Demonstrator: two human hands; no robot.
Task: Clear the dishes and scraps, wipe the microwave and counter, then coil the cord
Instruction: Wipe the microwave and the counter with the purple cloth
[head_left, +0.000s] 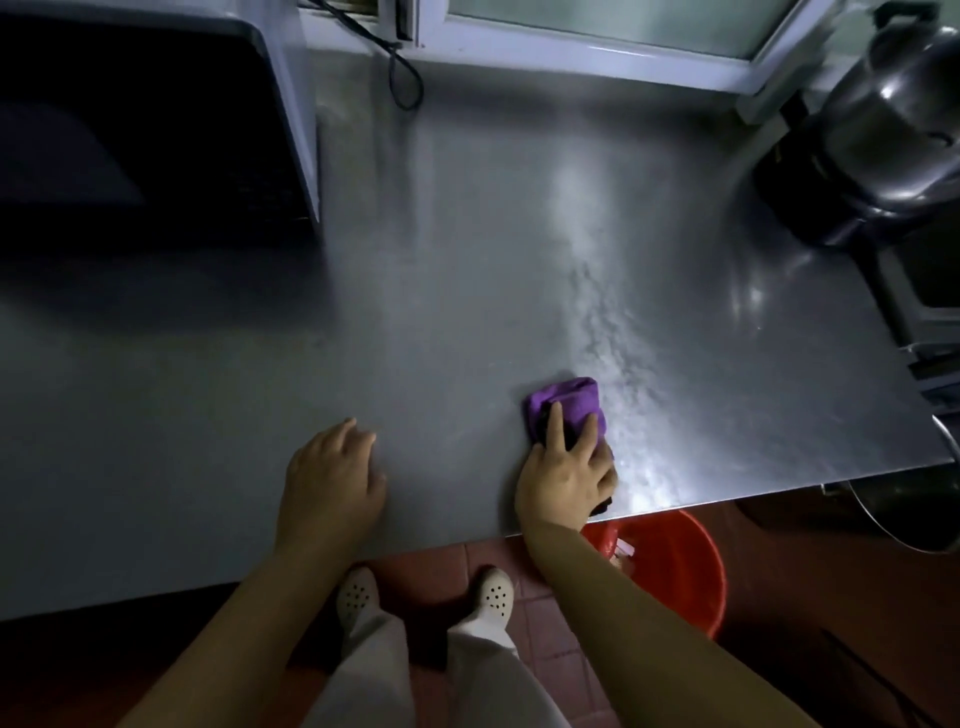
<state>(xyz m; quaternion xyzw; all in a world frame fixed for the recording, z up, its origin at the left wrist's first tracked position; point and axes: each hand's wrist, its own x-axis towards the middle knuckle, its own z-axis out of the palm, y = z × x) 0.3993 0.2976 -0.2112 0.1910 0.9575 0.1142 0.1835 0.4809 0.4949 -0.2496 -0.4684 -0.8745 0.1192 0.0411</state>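
Here, item by item. Grey brushed-steel counter (415, 322): broad, bare in the middle, with a pale wet streak running from the back toward the near right edge. Folded purple microfibre cloth (569, 402): flat on the counter near that front edge, at the foot of the streak. Right hand (563, 475): pressed down on the cloth, fingers spread over its near half, thumb curled round its side; something dark shows beneath the palm, which I cannot identify. Left hand (332, 475): palm down on the bare steel, well left of the cloth, fingers loosely extended, holding nothing. Dark-fronted microwave with a pale casing (156, 130): far left corner of the counter. Black power cord (400, 73): looping loose on the steel just right of the microwave, below the white window frame (597, 49). Polished steel lidded pot (878, 119): far right corner. Red plastic bucket (675, 566): on the red floor tiles, below the counter's edge under the right forearm.
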